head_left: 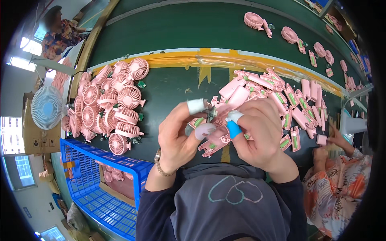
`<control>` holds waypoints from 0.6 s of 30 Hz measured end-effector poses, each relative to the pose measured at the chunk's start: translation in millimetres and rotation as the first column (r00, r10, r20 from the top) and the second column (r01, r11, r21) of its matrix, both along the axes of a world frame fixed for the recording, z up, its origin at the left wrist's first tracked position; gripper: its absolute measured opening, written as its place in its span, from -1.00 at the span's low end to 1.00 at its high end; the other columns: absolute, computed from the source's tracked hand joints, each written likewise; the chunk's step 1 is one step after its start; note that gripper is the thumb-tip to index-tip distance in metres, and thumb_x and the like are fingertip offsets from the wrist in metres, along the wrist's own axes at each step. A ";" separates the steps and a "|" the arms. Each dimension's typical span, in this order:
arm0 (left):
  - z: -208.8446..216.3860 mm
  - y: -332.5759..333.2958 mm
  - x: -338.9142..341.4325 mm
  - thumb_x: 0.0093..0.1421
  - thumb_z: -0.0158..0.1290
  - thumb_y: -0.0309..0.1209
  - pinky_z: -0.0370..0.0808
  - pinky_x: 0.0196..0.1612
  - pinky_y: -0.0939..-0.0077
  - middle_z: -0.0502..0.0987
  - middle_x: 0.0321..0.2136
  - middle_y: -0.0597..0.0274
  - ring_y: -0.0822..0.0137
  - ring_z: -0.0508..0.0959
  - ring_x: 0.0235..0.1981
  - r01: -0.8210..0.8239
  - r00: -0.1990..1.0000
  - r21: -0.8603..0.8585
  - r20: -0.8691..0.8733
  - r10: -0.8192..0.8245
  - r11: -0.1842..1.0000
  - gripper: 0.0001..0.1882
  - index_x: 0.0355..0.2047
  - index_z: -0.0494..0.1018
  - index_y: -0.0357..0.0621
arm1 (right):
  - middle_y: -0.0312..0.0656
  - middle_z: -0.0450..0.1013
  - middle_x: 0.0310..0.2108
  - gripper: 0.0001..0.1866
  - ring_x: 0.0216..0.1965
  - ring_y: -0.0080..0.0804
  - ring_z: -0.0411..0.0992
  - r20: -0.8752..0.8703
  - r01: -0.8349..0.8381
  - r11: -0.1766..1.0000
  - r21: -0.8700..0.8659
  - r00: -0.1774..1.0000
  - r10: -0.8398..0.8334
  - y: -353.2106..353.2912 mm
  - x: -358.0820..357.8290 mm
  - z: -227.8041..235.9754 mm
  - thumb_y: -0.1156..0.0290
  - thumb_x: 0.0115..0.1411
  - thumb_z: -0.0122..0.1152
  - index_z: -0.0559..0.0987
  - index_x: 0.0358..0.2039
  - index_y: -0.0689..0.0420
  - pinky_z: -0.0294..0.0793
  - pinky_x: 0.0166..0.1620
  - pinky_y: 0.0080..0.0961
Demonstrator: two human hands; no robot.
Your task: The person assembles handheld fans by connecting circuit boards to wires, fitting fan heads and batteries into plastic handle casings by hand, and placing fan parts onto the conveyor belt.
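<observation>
Both of my hands meet over the worktable, finger covers on several tips. My left hand point(177, 130) is closed, pinching a small green circuit board point(210, 115) between thumb and index finger. A pink plastic piece point(221, 119), smeared by motion, sits against the board, and my right hand point(259, 134) closes on it with thumb and fingertips. Its exact shape is partly hidden by my fingers. Just under my hands lies a pink handle shell point(213, 145). A pile of pink handle shells point(299, 116), several with green strips inside, spreads behind and beside my right hand.
Many pink fan heads point(106, 96) with small boards are heaped at the left. A blue plastic crate point(138, 176) stands by the table's near left edge. Beyond the yellow-taped ledge point(173, 59), a green belt point(193, 28) carries fan parts. A co-worker's hand point(337, 138) reaches in at right.
</observation>
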State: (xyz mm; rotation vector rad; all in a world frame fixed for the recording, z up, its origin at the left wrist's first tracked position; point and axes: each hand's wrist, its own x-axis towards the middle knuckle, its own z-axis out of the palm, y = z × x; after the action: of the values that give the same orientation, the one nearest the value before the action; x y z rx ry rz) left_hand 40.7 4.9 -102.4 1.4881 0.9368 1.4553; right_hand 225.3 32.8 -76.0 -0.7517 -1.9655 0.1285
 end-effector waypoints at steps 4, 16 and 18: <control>5.0 3.5 -3.5 0.15 0.08 -0.55 0.53 -0.20 0.43 0.48 -0.20 -0.09 0.25 0.56 -0.28 0.028 0.963 0.235 -0.267 0.037 0.972 -0.78 -0.20 0.41 -0.41 | -0.16 0.43 -0.52 -0.75 -0.44 -0.22 0.43 0.062 0.011 1.000 0.011 0.998 -0.012 -4.6 1.8 3.7 0.55 -0.25 0.24 0.48 -0.45 0.25 0.34 -0.35 -0.31; 18.4 9.7 9.3 -0.09 0.10 -0.71 0.53 -0.27 0.37 0.55 -0.31 -0.06 0.04 0.60 -0.32 -0.052 0.904 0.320 -0.389 0.181 0.946 -0.68 -0.25 0.48 -0.30 | -0.13 0.46 -0.45 -0.66 -0.35 -0.22 0.44 0.156 0.041 0.992 0.118 0.986 -0.059 1.5 3.8 6.2 0.51 -0.33 0.26 0.50 -0.41 0.25 0.34 -0.24 -0.28; 14.8 9.1 1.9 -0.09 0.10 -0.71 0.53 -0.29 0.37 0.55 -0.30 -0.06 0.03 0.59 -0.32 -0.059 0.894 0.313 -0.406 0.190 0.948 -0.67 -0.25 0.49 -0.28 | -0.14 0.45 -0.44 -0.64 -0.34 -0.24 0.43 0.141 0.005 0.999 0.052 0.990 -0.012 0.4 2.9 7.2 0.51 -0.34 0.26 0.51 -0.40 0.24 0.34 -0.23 -0.28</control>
State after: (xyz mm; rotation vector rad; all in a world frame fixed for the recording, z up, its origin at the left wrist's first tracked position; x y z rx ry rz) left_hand 42.6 13.9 -87.6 2.0642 1.1321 1.4273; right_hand 228.2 33.2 -68.8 -0.7523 -2.0911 0.0194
